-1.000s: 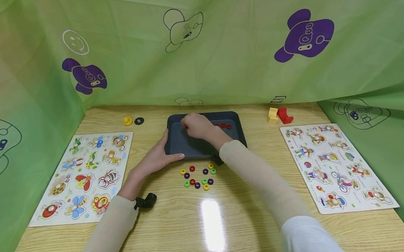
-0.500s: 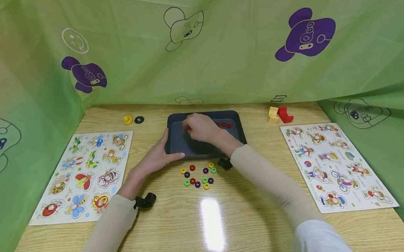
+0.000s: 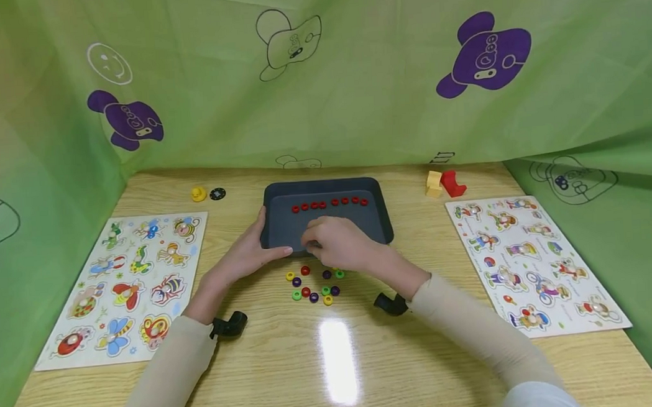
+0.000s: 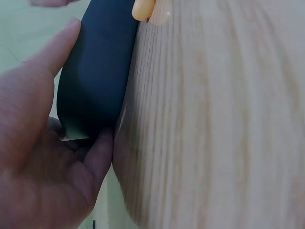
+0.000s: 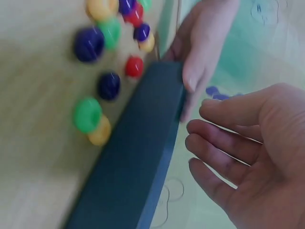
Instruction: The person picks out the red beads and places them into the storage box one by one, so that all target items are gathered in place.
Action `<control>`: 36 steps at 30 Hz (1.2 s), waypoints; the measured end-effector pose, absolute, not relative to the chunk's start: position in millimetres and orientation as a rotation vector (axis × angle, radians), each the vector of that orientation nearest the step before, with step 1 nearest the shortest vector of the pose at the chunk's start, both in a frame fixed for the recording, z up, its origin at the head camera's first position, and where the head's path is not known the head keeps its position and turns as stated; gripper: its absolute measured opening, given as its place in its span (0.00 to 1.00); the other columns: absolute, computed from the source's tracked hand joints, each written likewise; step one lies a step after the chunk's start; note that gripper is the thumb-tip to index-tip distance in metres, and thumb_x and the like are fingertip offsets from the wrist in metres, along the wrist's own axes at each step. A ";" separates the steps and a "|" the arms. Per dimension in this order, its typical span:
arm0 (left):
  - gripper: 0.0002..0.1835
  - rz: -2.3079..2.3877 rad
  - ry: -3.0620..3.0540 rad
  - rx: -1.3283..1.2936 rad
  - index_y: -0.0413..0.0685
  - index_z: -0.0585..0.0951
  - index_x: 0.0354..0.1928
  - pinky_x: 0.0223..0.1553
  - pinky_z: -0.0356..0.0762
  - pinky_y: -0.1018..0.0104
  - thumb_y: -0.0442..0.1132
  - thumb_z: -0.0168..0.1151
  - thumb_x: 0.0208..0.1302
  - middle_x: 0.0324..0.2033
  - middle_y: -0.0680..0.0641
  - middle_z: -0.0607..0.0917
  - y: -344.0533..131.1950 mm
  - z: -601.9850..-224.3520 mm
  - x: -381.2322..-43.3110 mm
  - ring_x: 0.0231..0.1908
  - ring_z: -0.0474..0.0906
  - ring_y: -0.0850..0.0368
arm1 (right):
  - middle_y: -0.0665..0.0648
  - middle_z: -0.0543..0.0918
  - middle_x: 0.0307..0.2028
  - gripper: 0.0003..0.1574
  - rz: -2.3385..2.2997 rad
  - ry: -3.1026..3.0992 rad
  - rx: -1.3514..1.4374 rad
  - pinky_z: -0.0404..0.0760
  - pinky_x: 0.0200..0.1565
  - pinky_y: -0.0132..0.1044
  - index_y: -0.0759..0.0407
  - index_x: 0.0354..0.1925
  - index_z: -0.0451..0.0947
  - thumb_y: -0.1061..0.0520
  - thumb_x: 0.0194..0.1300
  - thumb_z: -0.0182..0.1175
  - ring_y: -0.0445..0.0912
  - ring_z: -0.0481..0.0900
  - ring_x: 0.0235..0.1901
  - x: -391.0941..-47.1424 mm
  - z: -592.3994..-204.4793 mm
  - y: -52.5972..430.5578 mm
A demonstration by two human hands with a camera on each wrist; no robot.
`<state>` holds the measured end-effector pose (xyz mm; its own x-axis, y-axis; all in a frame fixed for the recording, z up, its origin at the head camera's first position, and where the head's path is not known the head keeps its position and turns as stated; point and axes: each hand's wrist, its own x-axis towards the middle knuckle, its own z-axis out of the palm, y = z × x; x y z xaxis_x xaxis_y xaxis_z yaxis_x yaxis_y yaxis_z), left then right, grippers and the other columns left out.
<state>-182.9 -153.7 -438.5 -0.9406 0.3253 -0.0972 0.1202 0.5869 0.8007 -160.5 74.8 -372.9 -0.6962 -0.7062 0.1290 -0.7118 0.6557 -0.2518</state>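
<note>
A dark tray (image 3: 280, 231) stands near the back of the table, with a row of red beads (image 3: 315, 205) across its inside. My left hand (image 3: 247, 249) grips the tray's front left corner, thumb along the front wall and fingers along the left side. Over the tray's front edge, my right hand (image 3: 339, 243) hovers with loosely bent fingers; the right wrist view shows nothing between its fingertips (image 5: 209, 107). In front of the tray lie loose ring-shaped beads: red (image 3: 305, 271), yellow (image 3: 327, 300), green (image 3: 296, 295) and purple (image 3: 314, 297). My right hand partly hides some.
Picture puzzle boards lie left (image 3: 126, 290) and right (image 3: 531, 265). A yellow rubber duck (image 3: 198, 194) and a black disc (image 3: 218, 194) are at the back left. Yellow (image 3: 434, 184) and red (image 3: 452, 184) blocks sit at the back right. A green curtain (image 3: 208, 111) surrounds the table.
My right hand has moved back from the row of beads toward the tray's front edge, leaving a red bead at the row's left end. My left hand keeps its place on the tray.
</note>
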 end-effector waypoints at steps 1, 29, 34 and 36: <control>0.62 1.278 2.586 0.371 0.61 0.31 0.72 0.68 0.52 0.48 0.61 0.67 0.49 0.73 0.51 0.41 -153.7 -439.0 -182.8 0.72 0.42 0.52 | 0.47 0.83 0.35 0.10 0.426 -2.836 1.241 0.77 0.35 0.27 0.52 0.40 0.85 0.57 0.59 0.61 0.37 0.78 0.33 -156.1 -374.9 74.9; 0.63 1.273 2.609 0.367 0.61 0.32 0.72 0.67 0.55 0.46 0.62 0.67 0.47 0.73 0.50 0.43 -152.8 -438.2 -182.0 0.72 0.45 0.50 | 0.48 0.80 0.30 0.07 0.215 -2.796 1.400 0.77 0.30 0.28 0.53 0.36 0.83 0.61 0.58 0.61 0.38 0.76 0.29 -138.8 -385.5 66.2; 0.63 1.281 2.596 0.372 0.59 0.32 0.72 0.67 0.56 0.47 0.61 0.67 0.48 0.73 0.49 0.43 -152.1 -437.0 -181.6 0.72 0.47 0.49 | 0.47 0.79 0.30 0.06 0.401 -2.829 1.318 0.74 0.30 0.26 0.53 0.35 0.83 0.61 0.59 0.60 0.37 0.72 0.27 -163.2 -365.9 66.9; 0.63 1.280 2.591 0.370 0.60 0.31 0.72 0.66 0.57 0.47 0.61 0.67 0.48 0.73 0.49 0.43 -151.5 -437.0 -181.2 0.72 0.47 0.49 | 0.48 0.79 0.31 0.06 0.448 -2.841 1.281 0.73 0.30 0.27 0.53 0.35 0.83 0.60 0.60 0.60 0.37 0.72 0.27 -175.8 -362.2 65.1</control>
<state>-181.2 -151.5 -437.0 -0.9422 0.3225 -0.0910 0.1236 0.5868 0.8003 -175.8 65.1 -362.2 -0.6689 -0.7353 0.1097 -0.7333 0.6284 -0.2596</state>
